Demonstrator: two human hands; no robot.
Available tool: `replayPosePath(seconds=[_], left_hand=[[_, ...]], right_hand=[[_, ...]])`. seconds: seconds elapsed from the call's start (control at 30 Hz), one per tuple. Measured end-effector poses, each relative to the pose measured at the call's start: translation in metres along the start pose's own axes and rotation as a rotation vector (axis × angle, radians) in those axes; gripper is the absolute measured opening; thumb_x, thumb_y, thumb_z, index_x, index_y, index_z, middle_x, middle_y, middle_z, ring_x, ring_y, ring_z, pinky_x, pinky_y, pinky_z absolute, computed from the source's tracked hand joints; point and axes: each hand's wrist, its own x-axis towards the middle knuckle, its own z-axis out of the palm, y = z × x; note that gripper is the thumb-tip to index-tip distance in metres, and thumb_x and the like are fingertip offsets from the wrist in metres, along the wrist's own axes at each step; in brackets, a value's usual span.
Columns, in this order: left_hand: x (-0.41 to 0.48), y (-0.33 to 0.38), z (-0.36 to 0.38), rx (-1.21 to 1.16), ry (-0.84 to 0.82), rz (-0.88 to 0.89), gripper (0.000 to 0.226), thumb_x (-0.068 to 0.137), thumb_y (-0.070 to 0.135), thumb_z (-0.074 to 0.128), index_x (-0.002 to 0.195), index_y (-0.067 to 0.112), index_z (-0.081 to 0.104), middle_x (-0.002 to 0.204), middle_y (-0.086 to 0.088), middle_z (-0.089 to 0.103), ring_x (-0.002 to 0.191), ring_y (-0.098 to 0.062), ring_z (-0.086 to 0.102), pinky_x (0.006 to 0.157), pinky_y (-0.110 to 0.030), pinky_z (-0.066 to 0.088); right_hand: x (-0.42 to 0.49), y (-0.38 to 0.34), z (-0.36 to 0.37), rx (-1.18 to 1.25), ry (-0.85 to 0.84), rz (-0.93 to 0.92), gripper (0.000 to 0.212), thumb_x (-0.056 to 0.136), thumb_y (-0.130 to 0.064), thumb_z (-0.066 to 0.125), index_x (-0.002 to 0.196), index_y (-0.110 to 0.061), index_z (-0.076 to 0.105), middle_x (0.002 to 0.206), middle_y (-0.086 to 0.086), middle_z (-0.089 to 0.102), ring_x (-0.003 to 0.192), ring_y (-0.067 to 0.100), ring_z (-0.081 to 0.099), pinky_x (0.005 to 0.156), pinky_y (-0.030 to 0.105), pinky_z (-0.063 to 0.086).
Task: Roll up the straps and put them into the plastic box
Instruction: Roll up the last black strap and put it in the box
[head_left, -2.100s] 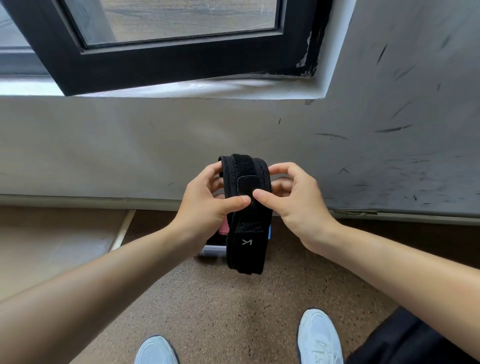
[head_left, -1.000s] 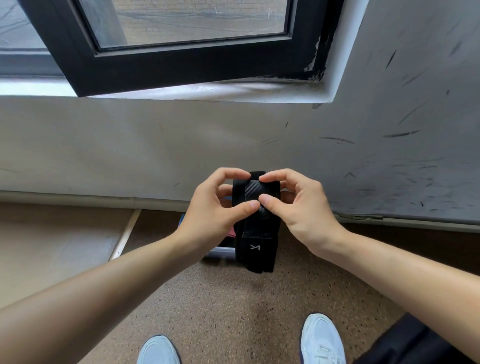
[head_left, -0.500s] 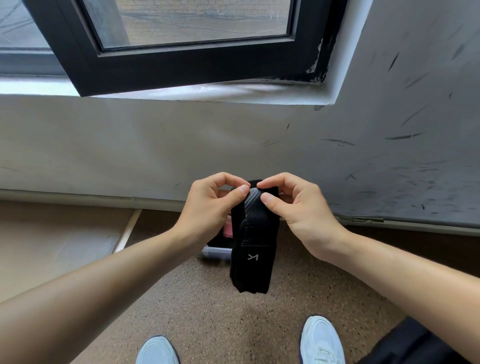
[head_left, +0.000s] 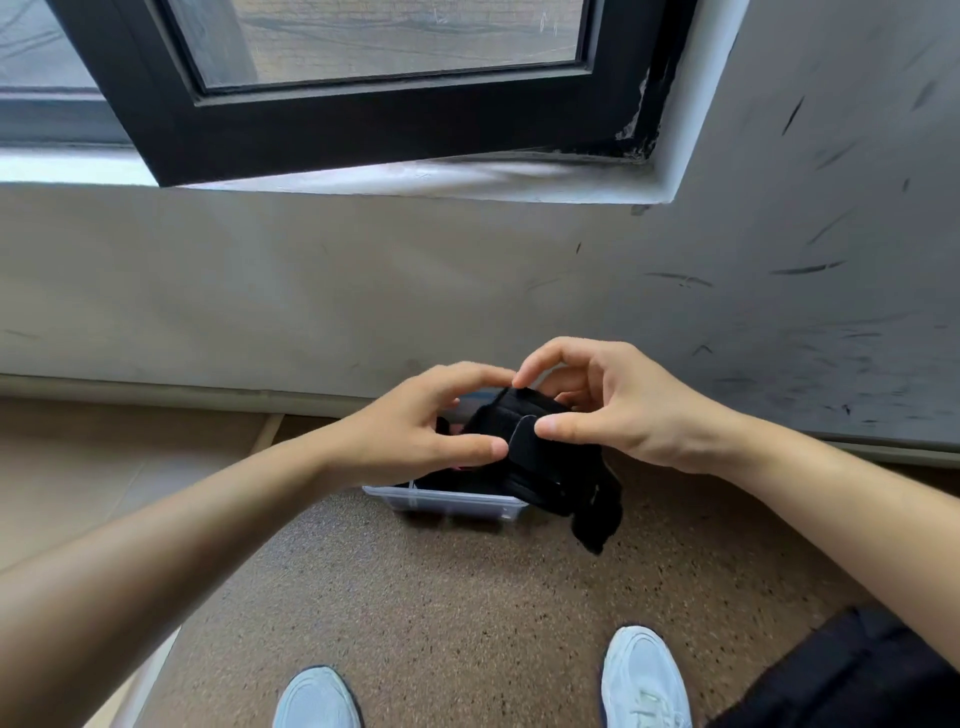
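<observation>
Both the left hand (head_left: 415, 436) and right hand (head_left: 628, 410) have their fingers clamped on a black fabric strap (head_left: 540, 462), above a clear plastic box (head_left: 447, 503) on the brown speckled floor (head_left: 467, 597).

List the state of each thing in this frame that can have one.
Black fabric strap: partly rolled, loose end hanging.
Clear plastic box: open, on the floor, dark contents.
Left hand: pinching the strap.
Right hand: pinching the strap.
Black-framed window: swung open.

arms: bare to past the elbows, no sleeves in view
shoes (head_left: 645, 682): pale, light-coloured trainers
legwear (head_left: 852, 675): black fabric, lower right
</observation>
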Motion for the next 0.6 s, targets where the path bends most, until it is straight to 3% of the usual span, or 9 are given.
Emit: replayPosePath(seconds=[0.07,0.13,0.23,0.3,0.47,0.6], left_hand=[[0.0,-0.002,0.001,-0.075,-0.029,-0.038,0.04,0.087,0.031,0.079,0.123,0.021,0.064,0.12,0.004,0.071,0.119,-0.016,0.065,0.1,-0.025,0.052],[-0.002,-0.007,-0.004,-0.011,-0.013,-0.055,0.034,0.086,0.04,0.08,0.11,0.021,0.067,0.105,0.001,0.074,0.105,-0.022,0.069,0.097,-0.036,0.054],[-0.008,-0.015,-0.013,-0.003,-0.072,-0.133,0.027,0.089,0.035,0.08,0.104,0.016,0.068,0.098,-0.003,0.076,0.094,-0.015,0.071,0.089,-0.038,0.057],[-0.013,-0.019,-0.017,-0.074,-0.123,-0.179,0.018,0.09,0.025,0.076,0.101,0.012,0.069,0.094,-0.002,0.077,0.088,-0.013,0.07,0.084,-0.034,0.056],[-0.016,-0.012,-0.018,-0.379,-0.056,-0.227,0.024,0.085,0.018,0.074,0.102,0.002,0.071,0.095,-0.011,0.077,0.086,-0.019,0.071,0.074,-0.026,0.057],[-0.012,0.004,-0.006,-0.574,-0.034,-0.193,0.01,0.085,0.012,0.076,0.093,0.007,0.073,0.091,-0.014,0.073,0.083,-0.021,0.069,0.076,-0.027,0.058]], right_hand=[[-0.001,0.002,-0.002,-0.03,0.004,0.002,0.026,0.089,0.004,0.074,0.109,-0.011,0.067,0.098,0.015,0.076,0.087,0.016,0.069,0.083,0.026,0.053],[-0.003,0.003,-0.006,-0.064,0.026,0.019,0.025,0.087,0.006,0.074,0.106,-0.011,0.069,0.095,0.013,0.076,0.086,0.012,0.07,0.079,0.019,0.052],[-0.006,0.0,-0.016,-0.165,0.074,0.032,0.021,0.086,0.006,0.075,0.1,-0.01,0.072,0.091,0.01,0.076,0.085,0.007,0.07,0.076,0.013,0.049],[-0.007,-0.001,-0.027,-0.195,0.085,0.071,0.02,0.087,0.004,0.075,0.099,-0.012,0.074,0.091,0.008,0.077,0.086,0.01,0.071,0.079,0.017,0.052],[-0.01,0.004,-0.042,-0.361,-0.005,0.261,0.016,0.089,-0.011,0.077,0.098,-0.023,0.074,0.096,-0.002,0.077,0.093,0.017,0.073,0.095,0.04,0.058],[-0.012,0.001,-0.029,-0.333,-0.077,0.242,0.018,0.087,-0.027,0.08,0.104,-0.027,0.075,0.103,-0.011,0.076,0.098,0.008,0.073,0.095,0.036,0.059]])
